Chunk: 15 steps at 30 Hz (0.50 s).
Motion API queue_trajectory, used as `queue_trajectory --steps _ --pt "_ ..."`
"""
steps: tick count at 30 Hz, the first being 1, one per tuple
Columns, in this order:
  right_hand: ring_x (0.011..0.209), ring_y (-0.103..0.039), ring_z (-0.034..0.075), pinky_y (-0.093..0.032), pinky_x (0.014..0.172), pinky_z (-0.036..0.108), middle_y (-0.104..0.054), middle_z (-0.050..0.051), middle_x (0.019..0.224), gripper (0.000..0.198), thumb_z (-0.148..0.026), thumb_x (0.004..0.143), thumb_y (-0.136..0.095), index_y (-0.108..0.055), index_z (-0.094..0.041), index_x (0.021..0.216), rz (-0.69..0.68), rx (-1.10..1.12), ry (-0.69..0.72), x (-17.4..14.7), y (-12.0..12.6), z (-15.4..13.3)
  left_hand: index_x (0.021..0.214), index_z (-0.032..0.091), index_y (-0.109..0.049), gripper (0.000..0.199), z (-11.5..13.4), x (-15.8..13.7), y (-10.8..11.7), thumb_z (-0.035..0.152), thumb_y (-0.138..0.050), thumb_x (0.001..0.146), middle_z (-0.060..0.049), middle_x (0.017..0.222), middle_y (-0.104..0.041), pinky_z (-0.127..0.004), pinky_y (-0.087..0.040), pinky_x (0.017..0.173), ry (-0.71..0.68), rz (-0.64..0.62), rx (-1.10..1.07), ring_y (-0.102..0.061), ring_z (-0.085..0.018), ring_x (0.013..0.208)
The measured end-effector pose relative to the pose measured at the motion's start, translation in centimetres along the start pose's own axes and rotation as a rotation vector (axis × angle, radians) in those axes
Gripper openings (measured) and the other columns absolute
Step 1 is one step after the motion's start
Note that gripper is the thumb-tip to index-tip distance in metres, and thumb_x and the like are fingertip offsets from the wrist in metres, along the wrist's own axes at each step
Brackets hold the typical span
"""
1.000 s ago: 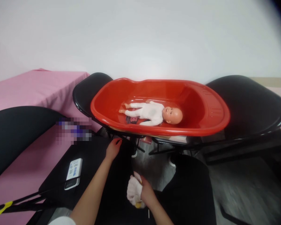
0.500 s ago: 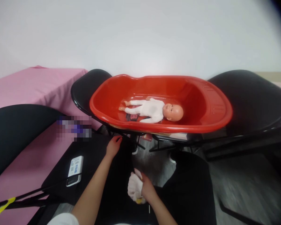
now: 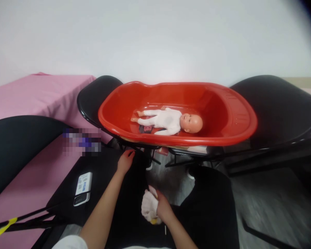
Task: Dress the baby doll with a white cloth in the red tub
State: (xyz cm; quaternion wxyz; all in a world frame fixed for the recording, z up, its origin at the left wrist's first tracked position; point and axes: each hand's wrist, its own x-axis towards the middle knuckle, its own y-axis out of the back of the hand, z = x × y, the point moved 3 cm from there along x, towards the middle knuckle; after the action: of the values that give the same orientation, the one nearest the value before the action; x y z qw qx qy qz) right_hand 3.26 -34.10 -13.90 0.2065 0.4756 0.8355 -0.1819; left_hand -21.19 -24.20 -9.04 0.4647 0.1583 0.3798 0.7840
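Note:
My left hand [image 3: 125, 162] rests on my dark-clothed left leg, fingers loosely bent and slightly apart, holding nothing. Lower down, my right hand [image 3: 164, 209] is closed around a bunched cream cloth [image 3: 148, 204] with small yellow parts, above my lap. Beyond both hands stands a red baby bathtub [image 3: 235, 116]. Inside it a baby doll [image 3: 168, 121] lies on its back in white clothing, with its head to the right. A dark, partly reddish patch [image 3: 145, 129] shows on the tub floor beside its legs; what it is, I cannot make out.
The tub sits across black chairs [image 3: 277, 107] against a white wall. At the left is a pink-covered table [image 3: 59, 91]. A white phone-like device [image 3: 83, 188] lies on the black surface beside my left arm. A yellow strap [image 3: 5, 230] hangs at lower left.

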Motion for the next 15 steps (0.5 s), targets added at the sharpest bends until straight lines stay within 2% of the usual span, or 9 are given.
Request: queue_trajectory --steps 15 --pt "0.105 -0.059 0.023 -0.042 0.097 0.037 -0.063 0.010 0.113 0.063 -0.052 0.073 -0.058 -0.052 -0.014 0.123 0.006 -0.008 0.001 0.5 0.0 1.0 0.103 0.025 -0.062 0.029 0.0 0.0 0.0 0.039 -0.047 0.083 -0.002 0.111 -0.064 -0.031 -0.040 0.092 -0.004 0.001 -0.007 -0.057 -0.019 0.104"
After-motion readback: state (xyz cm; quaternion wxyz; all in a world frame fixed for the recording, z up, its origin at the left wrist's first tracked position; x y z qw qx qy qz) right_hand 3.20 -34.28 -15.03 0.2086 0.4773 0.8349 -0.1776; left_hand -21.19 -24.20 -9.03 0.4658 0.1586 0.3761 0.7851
